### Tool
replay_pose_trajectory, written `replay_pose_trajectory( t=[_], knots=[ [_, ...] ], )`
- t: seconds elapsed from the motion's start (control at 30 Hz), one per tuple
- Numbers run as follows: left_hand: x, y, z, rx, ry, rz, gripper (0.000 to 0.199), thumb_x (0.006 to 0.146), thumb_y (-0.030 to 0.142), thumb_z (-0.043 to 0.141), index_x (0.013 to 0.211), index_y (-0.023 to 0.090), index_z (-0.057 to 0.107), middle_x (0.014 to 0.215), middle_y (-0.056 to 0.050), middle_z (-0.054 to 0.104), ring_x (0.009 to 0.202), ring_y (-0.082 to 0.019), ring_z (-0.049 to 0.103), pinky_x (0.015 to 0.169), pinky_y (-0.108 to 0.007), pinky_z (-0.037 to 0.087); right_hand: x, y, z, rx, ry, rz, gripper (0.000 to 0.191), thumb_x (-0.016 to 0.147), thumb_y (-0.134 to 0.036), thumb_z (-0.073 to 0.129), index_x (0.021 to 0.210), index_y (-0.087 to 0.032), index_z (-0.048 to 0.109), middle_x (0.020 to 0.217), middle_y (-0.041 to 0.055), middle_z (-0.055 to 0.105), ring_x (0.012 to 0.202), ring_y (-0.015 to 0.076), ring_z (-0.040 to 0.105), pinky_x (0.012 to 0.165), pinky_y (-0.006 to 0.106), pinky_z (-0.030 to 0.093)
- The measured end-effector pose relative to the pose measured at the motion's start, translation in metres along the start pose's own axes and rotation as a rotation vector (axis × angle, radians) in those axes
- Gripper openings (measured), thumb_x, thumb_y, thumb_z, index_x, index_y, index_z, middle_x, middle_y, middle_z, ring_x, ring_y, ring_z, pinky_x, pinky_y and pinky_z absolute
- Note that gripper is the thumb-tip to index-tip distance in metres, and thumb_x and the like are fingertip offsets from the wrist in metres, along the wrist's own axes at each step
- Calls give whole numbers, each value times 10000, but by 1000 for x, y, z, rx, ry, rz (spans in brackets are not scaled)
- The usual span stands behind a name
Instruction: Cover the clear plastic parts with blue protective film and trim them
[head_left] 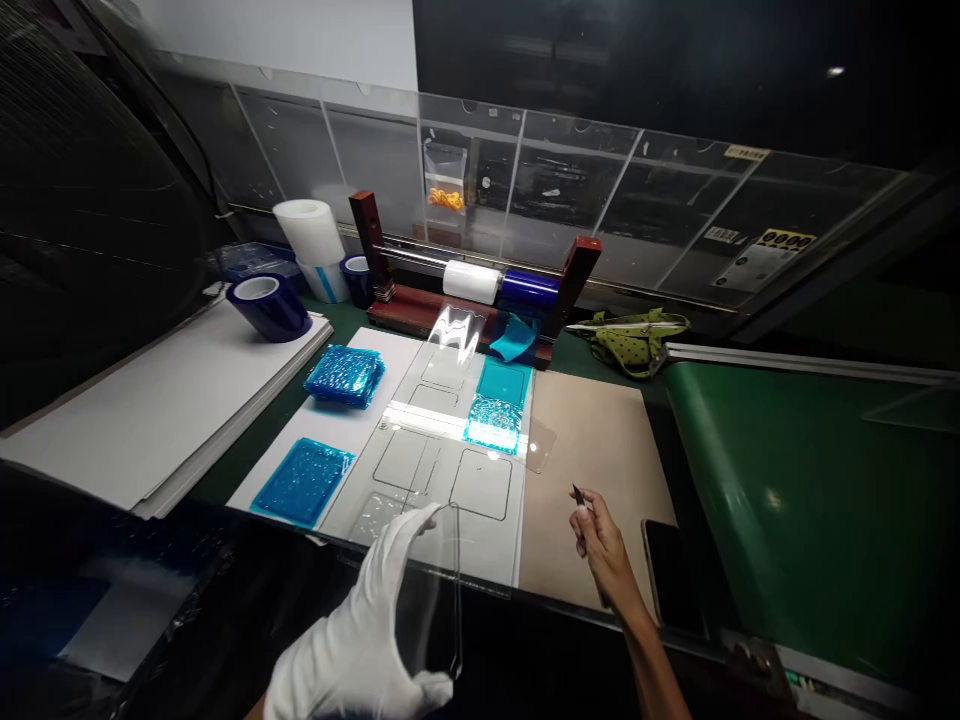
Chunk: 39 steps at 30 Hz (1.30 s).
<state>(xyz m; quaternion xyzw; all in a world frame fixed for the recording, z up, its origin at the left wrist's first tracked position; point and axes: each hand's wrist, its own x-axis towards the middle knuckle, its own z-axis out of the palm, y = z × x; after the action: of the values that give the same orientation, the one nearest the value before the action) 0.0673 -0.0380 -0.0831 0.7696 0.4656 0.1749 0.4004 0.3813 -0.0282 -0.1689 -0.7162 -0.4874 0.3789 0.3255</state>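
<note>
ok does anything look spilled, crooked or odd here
No spill shows. A teal film flap curls askew below the blue roll. The spotted green pouch beside the wooden stand looks personal, not like work material. The left hand is gloved while the right hand is bare, which may be deliberate.

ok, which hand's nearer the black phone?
Right: the bare right hand is just left of the black phone; the gloved left hand is farther left, holding a clear panel.

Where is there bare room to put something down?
On the flat brown sheet, beyond the bare right hand; on the stack of white sheets, nearer than the glossy dark-blue roll. It's crowded around the reddish wooden stand.
</note>
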Motion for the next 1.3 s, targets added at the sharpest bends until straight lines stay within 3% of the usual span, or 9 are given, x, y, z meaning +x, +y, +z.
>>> replay_pose_trajectory(
  t=[0.13, 0.27, 0.37, 0.5, 0.6, 0.77, 0.97, 1.17, 1.3],
  knots=[
    [-15, 12, -25, 86, -109, 116, 1232, 508, 411, 752, 1437, 260, -44, 1485, -169, 138, 1360, -450, 177, 1078, -640, 236, -93, -76, 23, 386, -208, 15, 353, 890, -525, 422, 968, -213, 566, 703, -11, 474, 569, 105, 456, 506, 212, 384],
    [-36, 14, -40, 111, -199, 181, 1257, 503, 461, 755, 1423, 286, -83, 1484, -156, 98, 1353, -444, 192, 1064, -619, 298, -160, -125, 50, 317, -209, -153, 405, 827, -602, 488, 903, -220, 602, 825, 35, 549, 706, 141, 511, 638, 246, 446],
    [-52, 11, -48, 102, -214, 257, 1263, 481, 469, 766, 1420, 297, -60, 1458, -135, 133, 1340, -424, 228, 1064, -582, 329, -180, -141, 66, 236, -233, -249, 570, 573, -701, 688, 833, -217, 539, 751, -7, 496, 625, 113, 428, 538, 216, 405],
    [-69, 8, -56, 90, -216, 364, 1245, 473, 480, 766, 1421, 286, -18, 1433, -129, 176, 1328, -401, 261, 1070, -542, 341, -187, -145, 86, 189, -298, -363, 699, 377, -711, 768, 710, -219, 400, 641, -68, 369, 540, 65, 304, 441, 188, 304],
    [-76, 7, -60, 55, -205, 424, 1203, 498, 521, 749, 1423, 278, 19, 1423, -133, 208, 1317, -391, 290, 1069, -531, 342, -193, -140, 103, 146, -218, -433, 737, 304, -723, 769, 724, -210, 448, 665, -51, 412, 572, 78, 354, 460, 179, 387],
    [-86, 5, -67, -2, -197, 428, 1161, 493, 467, 778, 1438, 243, 143, 1418, -154, 274, 1291, -422, 324, 1046, -545, 355, -208, -134, 121, 188, -116, -518, 871, 340, -681, 792, 1040, -213, 569, 825, 24, 540, 718, 167, 514, 630, 279, 557],
    [-88, 5, -74, -21, -200, 425, 1148, 498, 423, 788, 1453, 244, 176, 1423, -143, 299, 1293, -418, 320, 1029, -521, 378, -227, -109, 135, 234, 18, -423, 958, 492, -589, 803, 1322, -310, 413, 1016, 63, 561, 867, 241, 581, 716, 373, 572],
    [-78, 9, -75, 16, -220, 419, 1163, 495, 456, 777, 1458, 248, 160, 1413, -134, 307, 1289, -405, 320, 1040, -518, 358, -221, -109, 127, 221, -93, -329, 693, 483, -653, 768, 1046, -282, 603, 918, 34, 594, 833, 233, 590, 730, 346, 557],
    [-71, 16, -76, 53, -221, 403, 1112, 532, 482, 746, 1452, 239, 170, 1402, -141, 309, 1296, -397, 301, 1056, -531, 325, -217, -118, 125, 281, -92, -309, 588, 503, -705, 722, 826, -232, 589, 814, 28, 561, 747, 193, 554, 670, 301, 542]
  ],
)
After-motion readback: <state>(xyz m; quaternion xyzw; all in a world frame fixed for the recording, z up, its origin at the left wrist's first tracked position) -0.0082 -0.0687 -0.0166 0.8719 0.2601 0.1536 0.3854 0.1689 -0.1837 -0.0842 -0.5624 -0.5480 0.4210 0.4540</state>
